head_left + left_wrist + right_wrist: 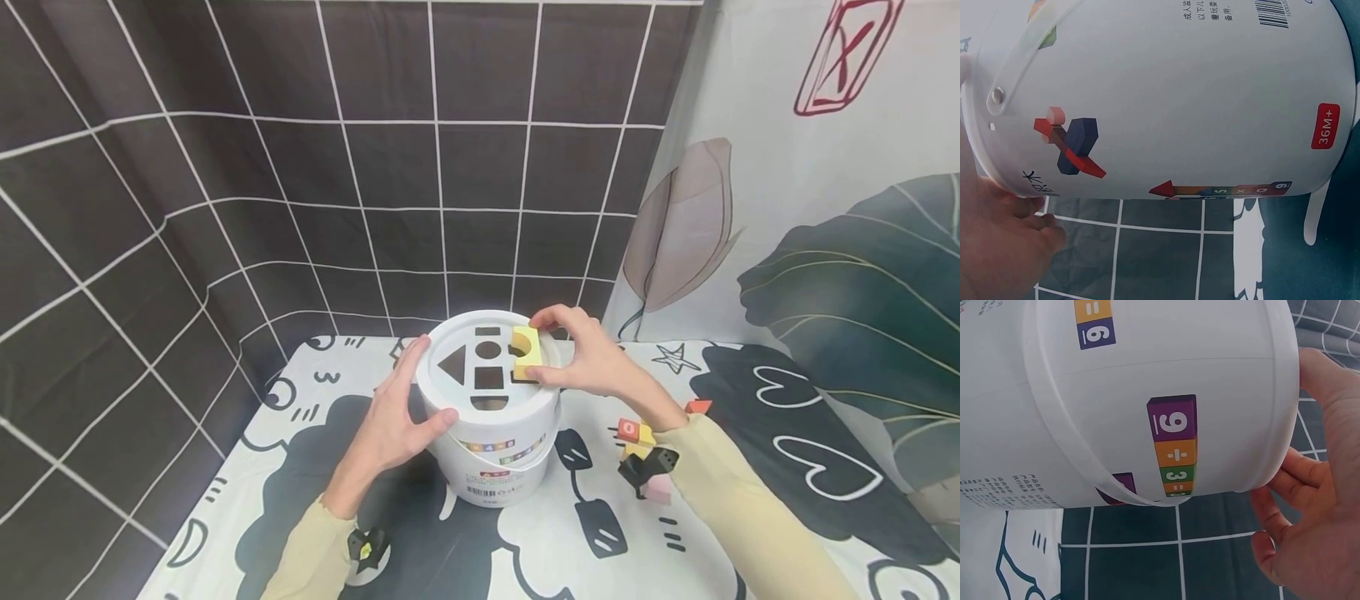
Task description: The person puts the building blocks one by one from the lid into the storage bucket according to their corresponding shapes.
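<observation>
A white bucket (517,479) stands upright with a white lid (461,329) pierced by triangular, round, square and narrower openings. My left hand (390,425) holds the bucket's left rim, thumb at the front edge and fingers along the far side; in the left wrist view its fingertips bend behind the rim. At the lid's right side, my right hand (585,358) pinches a yellow arch block (533,352) with a rounded notch, thumb at the near end and fingers at the far end. The block overlaps a dark opening there. The right wrist view hides it behind the bucket.
Beside my right forearm lie several small blocks, among them an orange-red one (628,430), a yellow one (637,451) and a pink one (658,490). A red-orange block (699,407) peeks out beyond the sleeve. A dark gridded curtain (480,175) hangs behind the table.
</observation>
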`<state>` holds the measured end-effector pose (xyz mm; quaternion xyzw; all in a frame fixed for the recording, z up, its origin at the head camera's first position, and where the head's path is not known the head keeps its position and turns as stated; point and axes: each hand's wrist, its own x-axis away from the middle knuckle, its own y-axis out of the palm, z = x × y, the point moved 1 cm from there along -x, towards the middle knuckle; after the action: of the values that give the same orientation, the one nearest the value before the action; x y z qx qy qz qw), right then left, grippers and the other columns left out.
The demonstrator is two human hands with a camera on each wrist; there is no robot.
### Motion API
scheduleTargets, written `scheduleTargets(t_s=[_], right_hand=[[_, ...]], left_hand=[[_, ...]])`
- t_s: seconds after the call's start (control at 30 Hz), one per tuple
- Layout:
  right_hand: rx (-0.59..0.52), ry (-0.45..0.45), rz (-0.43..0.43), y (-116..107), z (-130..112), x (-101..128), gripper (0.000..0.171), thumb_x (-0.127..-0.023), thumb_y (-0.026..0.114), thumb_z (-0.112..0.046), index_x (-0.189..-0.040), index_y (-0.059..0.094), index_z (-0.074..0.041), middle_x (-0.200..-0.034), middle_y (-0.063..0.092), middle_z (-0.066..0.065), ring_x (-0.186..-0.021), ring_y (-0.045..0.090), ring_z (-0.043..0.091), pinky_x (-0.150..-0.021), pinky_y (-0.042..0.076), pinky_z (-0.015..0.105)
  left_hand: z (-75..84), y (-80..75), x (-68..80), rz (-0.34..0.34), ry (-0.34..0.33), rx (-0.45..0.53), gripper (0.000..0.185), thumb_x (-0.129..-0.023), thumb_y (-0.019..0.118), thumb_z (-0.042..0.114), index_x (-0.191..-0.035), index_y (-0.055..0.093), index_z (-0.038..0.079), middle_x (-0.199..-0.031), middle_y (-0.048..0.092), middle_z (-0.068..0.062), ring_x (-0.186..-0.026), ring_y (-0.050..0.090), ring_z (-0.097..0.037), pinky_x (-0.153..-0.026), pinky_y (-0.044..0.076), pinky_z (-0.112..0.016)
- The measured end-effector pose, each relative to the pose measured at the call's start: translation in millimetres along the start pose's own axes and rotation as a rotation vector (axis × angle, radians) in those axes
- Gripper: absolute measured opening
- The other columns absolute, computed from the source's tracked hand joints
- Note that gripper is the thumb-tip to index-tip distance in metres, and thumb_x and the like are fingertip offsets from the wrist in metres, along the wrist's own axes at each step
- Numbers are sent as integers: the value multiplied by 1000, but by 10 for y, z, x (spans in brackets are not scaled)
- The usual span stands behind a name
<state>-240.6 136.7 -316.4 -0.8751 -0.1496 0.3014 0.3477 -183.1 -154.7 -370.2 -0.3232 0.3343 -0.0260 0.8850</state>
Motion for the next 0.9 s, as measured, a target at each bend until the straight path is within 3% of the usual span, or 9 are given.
scheduleTargets(t_s=[0.33, 0.67, 0.9], right_hand=[[-45, -35, 67, -67, 125, 82, 62, -73, 85, -19, -125, 57, -1, -122, 59, 12, -117, 53, 31, -100, 39, 55], [-31, -165, 122, -134, 150, 111, 39, -81, 76, -10, -118, 63, -2, -115, 64, 9, -110, 58, 29, -96, 45, 55], [-29, -73, 138, -193, 227, 236, 40, -83, 74, -7, -121, 61, -1, -118, 63, 12, -111, 58, 31, -96, 44, 54]], left_hand=[[6, 6, -23, -2, 11, 1, 95, -84, 65, 58, -154, 33, 3, -158, 34, -14, -144, 33, -34, -110, 30, -60], [-1, -12, 13, 8, 4, 3, 94, -84, 66, 55, -154, 33, 3, -158, 34, -14, -144, 32, -34, -111, 29, -60], [17, 1, 7, -2, 4, 7, 93, -84, 67, 54, -153, 33, 2, -158, 34, -14, -144, 32, -34, -111, 29, -60]])
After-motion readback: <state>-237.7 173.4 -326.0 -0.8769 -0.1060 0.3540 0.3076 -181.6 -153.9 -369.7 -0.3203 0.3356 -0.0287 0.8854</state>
